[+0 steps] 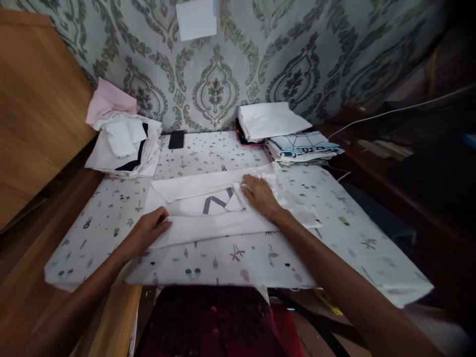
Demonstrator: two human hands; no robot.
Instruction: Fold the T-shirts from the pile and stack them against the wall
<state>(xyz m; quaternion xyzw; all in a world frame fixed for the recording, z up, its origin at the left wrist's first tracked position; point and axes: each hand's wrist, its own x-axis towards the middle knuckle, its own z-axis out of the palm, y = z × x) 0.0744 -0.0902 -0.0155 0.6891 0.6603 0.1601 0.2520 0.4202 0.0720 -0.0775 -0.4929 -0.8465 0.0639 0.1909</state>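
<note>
one wide patterned backdrop (215, 84), grey with dark scrollwork, spans the top of the frame. below it, a table (223, 258) under a white cloth printed with small motifs fills the middle and lower part, and a wooden panel (37, 109) stands at the upper left. at the centre of the frame a white garment (193, 229) lies flat on the table, its long sides folded inward, with dark striped trim showing between them and its right end rumpled. a loose pile of clothes (122, 146), white, black and pink, sits left of centre; a neater stack of folded clothes (275, 121) sits right of centre. the right hand (260, 196) rests palm down on the garment's right part, fingers extended, gripping nothing. the left hand (150, 227) is at its left end, fingers bent; whether they pinch the fabric i cannot tell. a pale sheet (197, 20) shows at top centre, and a small dark flat object (176, 140) lies beside the pile.
</note>
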